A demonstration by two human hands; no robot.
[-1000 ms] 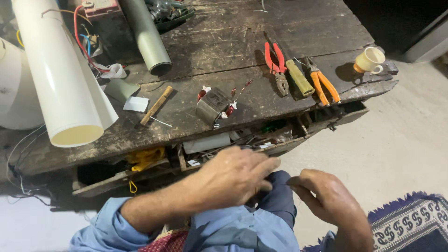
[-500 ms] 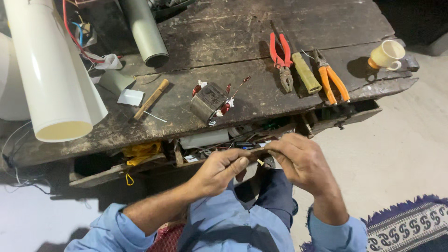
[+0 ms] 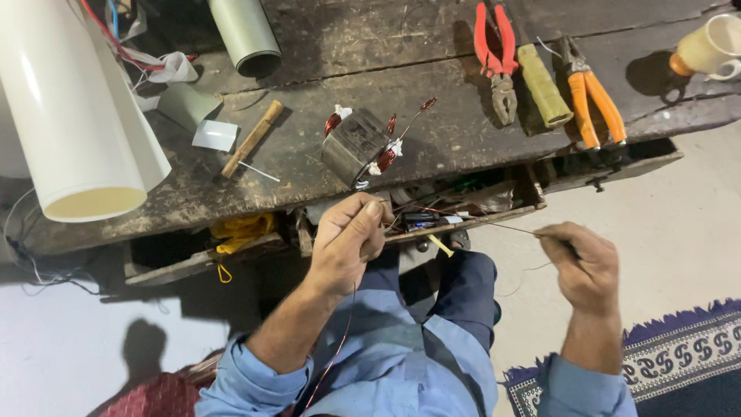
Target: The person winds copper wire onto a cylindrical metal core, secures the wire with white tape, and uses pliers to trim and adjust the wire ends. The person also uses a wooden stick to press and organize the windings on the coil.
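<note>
A thin copper wire (image 3: 494, 225) is stretched taut between my two hands, just in front of the workbench's open drawer. My left hand (image 3: 349, 241) pinches one end near the drawer (image 3: 494, 216); more wire trails down from it over my blue shirt. My right hand (image 3: 580, 261) pinches the other end, pulled out to the right above the floor. On the dark wooden bench (image 3: 432, 46) behind my left hand sits a small motor stator (image 3: 355, 145) with reddish copper windings.
Red-handled pliers (image 3: 496, 58), a green handle (image 3: 544, 85) and orange-handled pliers (image 3: 590, 93) lie at the bench's right, beside a cream cup (image 3: 710, 48). A big white pipe (image 3: 73, 108), a grey pipe (image 3: 245, 32) and a wooden-handled tool (image 3: 251, 139) lie left. A patterned rug (image 3: 679, 355) is lower right.
My hands rose from my lap to the drawer front, met there, then my right hand drew away to the right, stretching the wire out.
</note>
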